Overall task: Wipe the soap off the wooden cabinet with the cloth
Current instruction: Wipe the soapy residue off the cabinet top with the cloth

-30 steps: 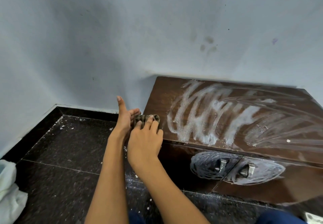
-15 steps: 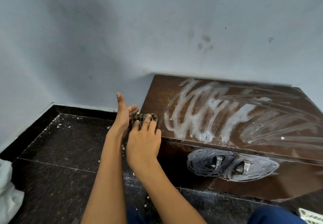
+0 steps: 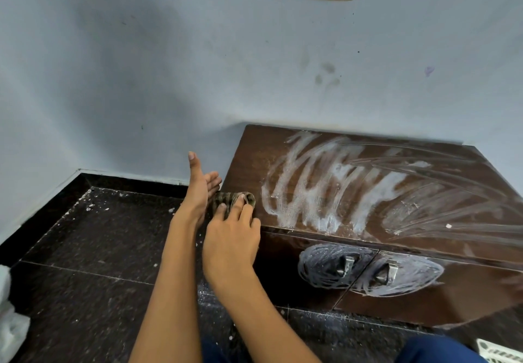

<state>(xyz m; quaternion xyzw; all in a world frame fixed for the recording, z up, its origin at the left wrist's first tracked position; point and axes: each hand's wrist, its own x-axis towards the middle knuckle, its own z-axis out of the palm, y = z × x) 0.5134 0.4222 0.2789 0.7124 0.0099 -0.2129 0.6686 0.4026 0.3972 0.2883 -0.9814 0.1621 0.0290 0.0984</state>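
A low dark wooden cabinet [image 3: 254, 159] stands against the wall. White soap streaks [image 3: 325, 187] cover most of its top, and soap rings surround the two metal door handles [image 3: 346, 266]. My right hand [image 3: 230, 238] presses a small bunched dark cloth [image 3: 240, 197] onto the cabinet's front left corner. Beside that left edge my left hand [image 3: 201, 190] is held open, thumb up, palm toward the cloth and touching its left end.
Dark speckled floor tiles [image 3: 85, 249] with white specks lie to the left. White fabric [image 3: 11, 328] sits at the far left edge. A white slotted object [image 3: 498, 351] shows at the bottom right. The pale wall [image 3: 198, 79] rises behind.
Both hands and the cloth stay at the cabinet's left corner; only the view has shifted slightly.
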